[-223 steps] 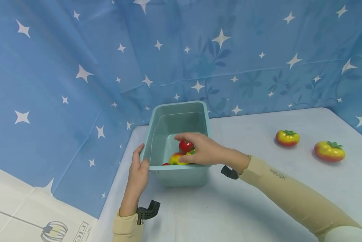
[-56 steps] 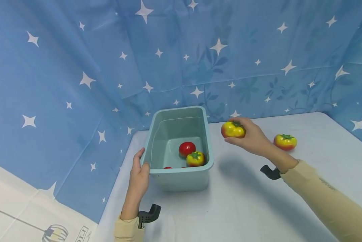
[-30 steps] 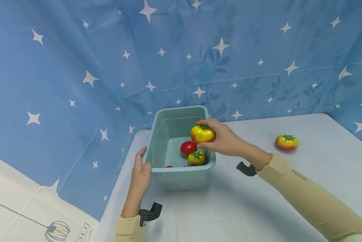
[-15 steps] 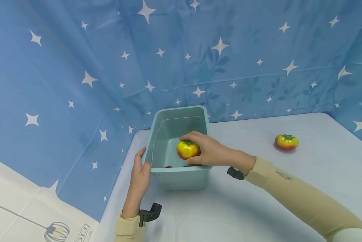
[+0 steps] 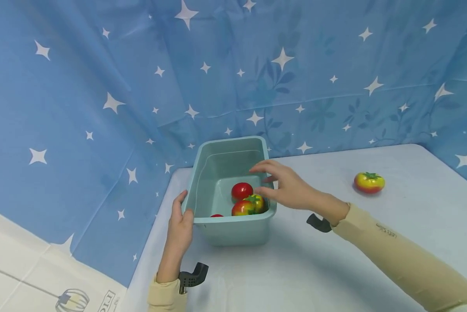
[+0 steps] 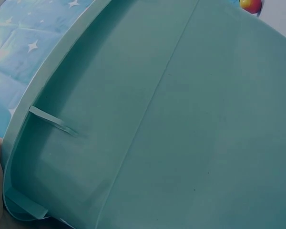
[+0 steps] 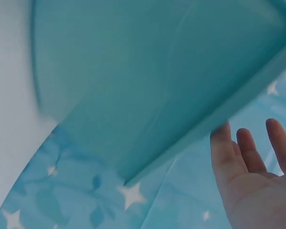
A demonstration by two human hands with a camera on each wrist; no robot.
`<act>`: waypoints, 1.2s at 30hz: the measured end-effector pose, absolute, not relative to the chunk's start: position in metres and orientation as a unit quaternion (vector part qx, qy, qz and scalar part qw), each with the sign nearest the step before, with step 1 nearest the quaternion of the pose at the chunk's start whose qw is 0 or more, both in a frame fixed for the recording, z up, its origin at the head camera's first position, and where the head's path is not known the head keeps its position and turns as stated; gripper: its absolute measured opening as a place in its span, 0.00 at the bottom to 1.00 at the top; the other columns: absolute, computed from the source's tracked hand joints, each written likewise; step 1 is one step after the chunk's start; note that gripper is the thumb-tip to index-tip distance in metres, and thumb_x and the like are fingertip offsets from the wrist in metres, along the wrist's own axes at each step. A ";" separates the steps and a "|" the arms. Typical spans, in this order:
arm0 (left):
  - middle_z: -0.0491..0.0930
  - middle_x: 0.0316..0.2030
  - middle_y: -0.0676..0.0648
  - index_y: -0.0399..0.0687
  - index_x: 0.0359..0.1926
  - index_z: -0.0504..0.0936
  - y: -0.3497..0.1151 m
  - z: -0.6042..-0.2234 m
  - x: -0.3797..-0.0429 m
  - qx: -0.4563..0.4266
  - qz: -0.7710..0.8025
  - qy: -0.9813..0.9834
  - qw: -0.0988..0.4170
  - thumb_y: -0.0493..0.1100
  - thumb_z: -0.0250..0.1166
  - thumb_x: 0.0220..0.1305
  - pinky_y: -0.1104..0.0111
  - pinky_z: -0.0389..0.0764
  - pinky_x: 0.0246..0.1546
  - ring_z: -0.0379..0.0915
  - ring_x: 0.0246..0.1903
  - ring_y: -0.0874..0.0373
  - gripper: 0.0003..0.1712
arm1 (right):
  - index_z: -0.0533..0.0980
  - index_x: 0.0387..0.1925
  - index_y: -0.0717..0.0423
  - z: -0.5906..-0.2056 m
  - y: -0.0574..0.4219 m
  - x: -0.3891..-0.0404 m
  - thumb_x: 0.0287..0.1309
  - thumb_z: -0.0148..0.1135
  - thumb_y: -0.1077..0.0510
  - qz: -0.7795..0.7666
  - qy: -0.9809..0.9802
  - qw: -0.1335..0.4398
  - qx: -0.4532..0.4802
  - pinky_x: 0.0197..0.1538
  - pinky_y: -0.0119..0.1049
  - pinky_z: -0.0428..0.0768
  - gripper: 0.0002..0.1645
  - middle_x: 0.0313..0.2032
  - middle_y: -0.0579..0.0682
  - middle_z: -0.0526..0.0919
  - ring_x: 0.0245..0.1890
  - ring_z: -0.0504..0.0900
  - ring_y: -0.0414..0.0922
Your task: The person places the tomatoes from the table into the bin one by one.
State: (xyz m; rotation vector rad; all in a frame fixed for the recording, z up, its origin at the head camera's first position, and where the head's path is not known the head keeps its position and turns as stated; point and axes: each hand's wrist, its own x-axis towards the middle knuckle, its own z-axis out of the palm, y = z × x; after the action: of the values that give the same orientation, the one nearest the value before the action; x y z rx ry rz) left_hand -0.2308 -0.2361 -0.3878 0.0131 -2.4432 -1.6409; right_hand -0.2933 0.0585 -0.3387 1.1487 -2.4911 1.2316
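Note:
My left hand grips the near left corner of a teal plastic bin, thumb and fingers over its rim. Inside the bin lie a red toy tomato, a red-and-yellow one and a yellower one with a green calyx. Part of another red one shows behind the near rim. My right hand is over the bin's right rim, fingers spread and holding nothing. In the right wrist view, the fingers of the right hand appear beside the bin's rim.
One more yellow-and-red toy tomato sits on the white table, to the right of the bin. A blue star-patterned cloth hangs behind and to the left of the table.
My right hand has brought a yellow-and-red toy tomato from the table into the bin and let it go, then drawn back up and right. The left hand stays on the rim.

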 end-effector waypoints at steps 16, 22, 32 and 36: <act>0.52 0.65 0.54 0.62 0.67 0.50 -0.235 -0.387 -0.229 -0.003 -0.553 -0.826 0.108 0.38 0.38 0.63 0.52 0.59 0.55 0.54 0.61 0.56 0.32 | 0.67 0.58 0.43 -0.347 0.183 -0.327 0.57 0.54 0.43 0.406 -0.889 0.132 0.167 0.45 0.54 0.73 0.27 0.57 0.48 0.67 0.49 0.75 0.55; 0.52 0.65 0.51 0.56 0.68 0.50 -0.231 -0.375 -0.223 -0.003 -0.561 -0.822 0.100 0.35 0.38 0.63 0.52 0.59 0.56 0.55 0.60 0.54 0.32 | 0.68 0.58 0.52 -0.359 0.229 -0.342 0.58 0.52 0.43 0.360 -0.911 0.164 0.116 0.47 0.60 0.67 0.29 0.57 0.57 0.67 0.51 0.68 0.63; 0.52 0.65 0.48 0.49 0.68 0.49 -0.226 -0.366 -0.218 -0.001 -0.562 -0.821 0.099 0.34 0.38 0.62 0.52 0.58 0.55 0.55 0.59 0.51 0.32 | 0.64 0.61 0.58 -0.392 0.279 -0.361 0.56 0.48 0.36 0.356 -0.925 0.133 -0.001 0.52 0.66 0.56 0.39 0.62 0.65 0.59 0.61 0.52 0.65; 0.53 0.65 0.52 0.55 0.68 0.50 -0.232 -0.378 -0.225 -0.003 -0.562 -0.821 0.100 0.35 0.38 0.63 0.53 0.59 0.54 0.56 0.59 0.54 0.32 | 0.63 0.60 0.61 -0.404 0.292 -0.365 0.55 0.48 0.34 0.332 -0.935 0.123 -0.037 0.53 0.66 0.54 0.42 0.62 0.69 0.56 0.61 0.50 0.67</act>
State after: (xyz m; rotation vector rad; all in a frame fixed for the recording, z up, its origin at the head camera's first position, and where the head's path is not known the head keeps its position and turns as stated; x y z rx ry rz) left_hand -0.2251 -0.2323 -0.3779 -0.0079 -2.4256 -1.6622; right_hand -0.3652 0.2916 -0.4038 -0.1076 -2.7268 0.9686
